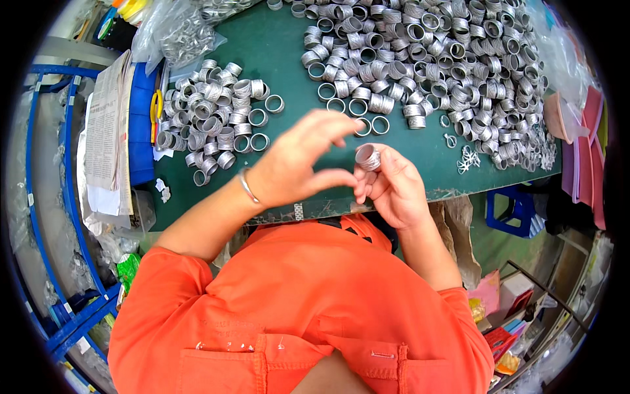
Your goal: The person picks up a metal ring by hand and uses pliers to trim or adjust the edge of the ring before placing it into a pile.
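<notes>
Between the thumb and fingers of my right hand point(395, 187) is a short silver metal ring point(368, 157), its round opening tipped up and to the left. My left hand point(295, 161) hovers just to the left of it, thumb and fingers spread apart with nothing between them. Beyond my hands, a few loose rings point(380, 125) lie at the near edge of a large heap of similar grey rings point(420, 59). A smaller pile of rings point(213, 108) is on the left, beside my left forearm.
The green tabletop point(282, 49) has its near edge at my waist. Clear plastic bags point(180, 39), yellow-handled pliers point(156, 111) and a blue bin point(142, 125) line the left side. Small white pieces point(468, 159) lie on the right. A blue stool point(512, 210) stands below the table's right end.
</notes>
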`<control>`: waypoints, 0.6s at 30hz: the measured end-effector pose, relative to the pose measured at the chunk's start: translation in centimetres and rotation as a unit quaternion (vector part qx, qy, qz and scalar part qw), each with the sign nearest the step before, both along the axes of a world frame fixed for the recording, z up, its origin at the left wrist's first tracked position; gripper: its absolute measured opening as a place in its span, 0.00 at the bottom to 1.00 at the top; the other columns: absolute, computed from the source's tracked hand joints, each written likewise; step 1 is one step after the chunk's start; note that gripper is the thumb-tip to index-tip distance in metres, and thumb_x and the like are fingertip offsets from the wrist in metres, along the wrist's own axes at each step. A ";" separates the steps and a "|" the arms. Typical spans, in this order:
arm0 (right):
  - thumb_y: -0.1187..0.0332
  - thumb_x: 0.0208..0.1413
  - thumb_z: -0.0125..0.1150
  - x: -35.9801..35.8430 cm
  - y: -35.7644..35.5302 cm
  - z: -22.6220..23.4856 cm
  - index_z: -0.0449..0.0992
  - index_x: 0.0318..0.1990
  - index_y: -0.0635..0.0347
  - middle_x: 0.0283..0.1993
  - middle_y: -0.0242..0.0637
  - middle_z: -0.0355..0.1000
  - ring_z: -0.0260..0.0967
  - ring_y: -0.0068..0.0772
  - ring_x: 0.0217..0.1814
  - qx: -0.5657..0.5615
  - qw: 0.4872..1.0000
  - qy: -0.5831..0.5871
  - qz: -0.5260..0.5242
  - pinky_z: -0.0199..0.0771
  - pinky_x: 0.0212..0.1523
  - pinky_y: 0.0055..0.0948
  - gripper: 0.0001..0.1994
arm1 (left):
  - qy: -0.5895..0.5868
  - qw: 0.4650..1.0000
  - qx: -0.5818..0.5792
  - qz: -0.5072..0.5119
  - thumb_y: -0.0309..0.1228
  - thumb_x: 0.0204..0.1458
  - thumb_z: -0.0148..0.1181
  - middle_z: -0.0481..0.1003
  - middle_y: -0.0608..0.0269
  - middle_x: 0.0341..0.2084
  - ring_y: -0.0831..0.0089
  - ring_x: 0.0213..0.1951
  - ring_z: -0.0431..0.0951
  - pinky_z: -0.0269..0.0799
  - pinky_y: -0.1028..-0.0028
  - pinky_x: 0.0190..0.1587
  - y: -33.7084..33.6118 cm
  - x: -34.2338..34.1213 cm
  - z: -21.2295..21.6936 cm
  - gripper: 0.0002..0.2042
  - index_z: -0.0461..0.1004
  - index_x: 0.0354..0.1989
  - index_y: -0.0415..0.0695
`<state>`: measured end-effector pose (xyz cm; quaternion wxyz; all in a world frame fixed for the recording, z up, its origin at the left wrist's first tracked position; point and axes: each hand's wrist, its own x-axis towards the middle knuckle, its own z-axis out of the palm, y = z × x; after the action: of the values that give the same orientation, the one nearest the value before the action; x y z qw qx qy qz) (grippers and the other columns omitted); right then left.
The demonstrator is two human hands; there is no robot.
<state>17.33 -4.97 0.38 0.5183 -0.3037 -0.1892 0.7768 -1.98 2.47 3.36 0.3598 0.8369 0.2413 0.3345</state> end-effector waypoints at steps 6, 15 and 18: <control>0.58 0.65 0.46 -0.2 -0.6 -0.3 0.73 0.38 0.66 0.28 0.36 0.71 0.67 0.25 0.25 0.108 0.941 -0.320 -0.031 0.68 0.27 0.22 0.17 | -0.027 0.990 -0.136 -0.033 0.21 0.41 0.68 0.74 0.58 0.42 0.71 0.38 0.75 0.74 0.76 0.37 -0.9 1.1 -0.7 0.17 0.74 0.42 0.38; 0.71 0.45 0.65 1.4 2.3 -1.1 0.76 0.35 0.58 0.41 0.37 0.67 0.63 0.43 0.43 0.295 0.515 -0.795 -0.123 0.62 0.41 0.37 0.08 | -0.059 0.979 -0.193 -0.004 0.15 0.43 0.63 0.73 0.56 0.41 0.73 0.41 0.75 0.71 0.73 0.46 -1.9 0.3 -1.4 0.31 0.58 0.58 0.41; 0.71 0.41 0.67 1.6 1.9 -1.3 0.75 0.31 0.58 0.41 0.37 0.69 0.64 0.42 0.43 0.323 0.522 -0.778 -0.132 0.62 0.41 0.37 0.08 | -0.054 0.989 -0.141 -0.001 0.15 0.43 0.63 0.73 0.56 0.41 0.72 0.41 0.75 0.71 0.73 0.47 -1.8 0.4 -1.4 0.32 0.58 0.59 0.41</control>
<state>18.96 -3.07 -0.96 0.3241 -0.6208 -0.7128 0.0392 -1.55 0.62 1.94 0.4868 0.7588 0.2653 0.3418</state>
